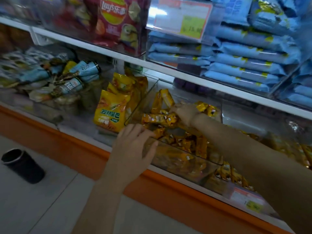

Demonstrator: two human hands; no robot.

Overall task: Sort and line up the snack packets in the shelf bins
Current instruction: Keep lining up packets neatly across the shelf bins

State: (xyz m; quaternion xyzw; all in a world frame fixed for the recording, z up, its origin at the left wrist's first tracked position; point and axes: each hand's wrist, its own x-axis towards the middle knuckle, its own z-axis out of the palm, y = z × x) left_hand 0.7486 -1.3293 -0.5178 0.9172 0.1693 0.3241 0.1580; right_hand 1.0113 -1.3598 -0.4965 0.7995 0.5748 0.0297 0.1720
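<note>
My left hand [135,146] sits at the front of the clear bin [177,163] on the lower shelf [81,135]. Its fingers [143,132] are curled over the bin's front rim and the thumb lies against the front wall, so I am grasping the bin itself. My right hand [184,114] reaches in from the right, forearm crossing above the bin. Its fingers [173,110] are bent down onto a short row of orange packets [157,118] lying crosswise near the bin's back left corner. The picture is too blurred to show whether they clamp that row or only press on it, so I cannot tell. Just behind that row, a couple of the same packets stand tilted against the bin's left wall. In front of it, a loose heap of packets [185,142] lies at all angles across the bin floor. Just left of the bin stand yellow bags [109,112] with green lettering, upright and one behind another. Further left is a jumbled pile of blue-grey packets [76,76]. On the shelf above, a red crisp bag [114,19] stands behind clear plastic. To its right are a price label [180,19] and stacked blue packets [244,61] lying flat. Down on the floor [50,200] to my left a black cup [23,164] stands well apart from the shelf.
</note>
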